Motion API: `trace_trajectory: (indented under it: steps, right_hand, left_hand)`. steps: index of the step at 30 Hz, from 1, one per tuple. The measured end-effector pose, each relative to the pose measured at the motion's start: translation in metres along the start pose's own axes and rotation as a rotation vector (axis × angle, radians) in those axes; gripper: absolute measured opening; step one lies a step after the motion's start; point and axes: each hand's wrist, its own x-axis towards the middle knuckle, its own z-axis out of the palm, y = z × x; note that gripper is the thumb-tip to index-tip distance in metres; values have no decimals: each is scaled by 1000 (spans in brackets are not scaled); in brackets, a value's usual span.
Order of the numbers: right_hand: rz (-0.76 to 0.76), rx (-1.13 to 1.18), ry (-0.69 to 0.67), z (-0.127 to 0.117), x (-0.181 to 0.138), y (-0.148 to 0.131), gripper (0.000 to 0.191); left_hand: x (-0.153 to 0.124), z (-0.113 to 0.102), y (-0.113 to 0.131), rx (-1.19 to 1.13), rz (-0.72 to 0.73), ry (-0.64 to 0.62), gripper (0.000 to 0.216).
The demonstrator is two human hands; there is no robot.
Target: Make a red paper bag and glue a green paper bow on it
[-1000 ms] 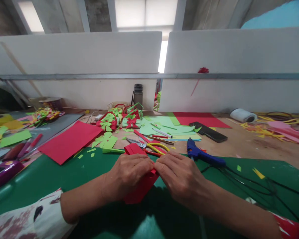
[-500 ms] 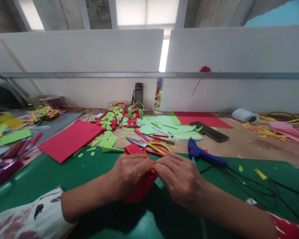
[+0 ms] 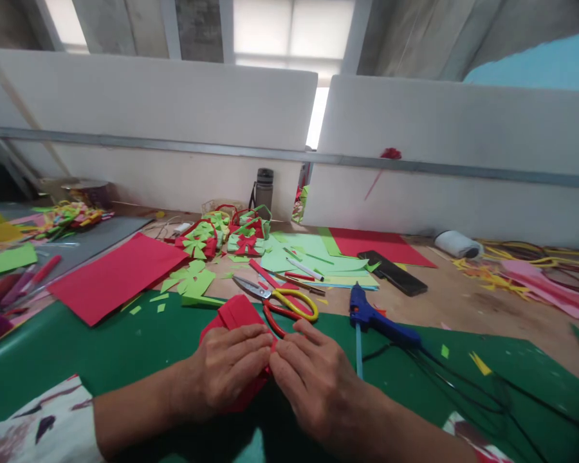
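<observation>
Red folded paper [image 3: 240, 313] sits at the lower centre of the frame, pinched in the fingers of both left hand [image 3: 231, 368] and right hand [image 3: 313, 376]. Just above it I see scissors [image 3: 269, 296], a blue glue gun [image 3: 385, 326] to their right.

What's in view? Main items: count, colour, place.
Panels: 2, white, back
Flower: 1, red, against right panel
Bottle: 1, grey, by left panel
Baskets: several, red/green, before bottle
Large sheets: 2, red, left and back-right
Scissors: 1, yellow/red handles, centre
Pale sheets: several, green, beyond scissors
Phone: 1, black, back right
Glue gun: 1, blue, right of scissors
Roll: 1, white, far right
Scraps: many, mostly green, left of scissors
Mat: 1, green, foreground
Folded paper: 1, red, front centre
Left hand: 1, bare, gripping paper
Right hand: 1, bare, gripping paper
</observation>
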Motion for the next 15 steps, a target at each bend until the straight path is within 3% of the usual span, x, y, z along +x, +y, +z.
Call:
trace_trajectory:
  steps: [8,15]
  right_hand:
    - [29,36,-1,1,-3,6,24]
    - [22,-34,21,4,-8,7,24]
  left_hand:
    - [7,4,-2,-78,-47,46,17]
    - [3,8,-2,-111,-51,-9,16]
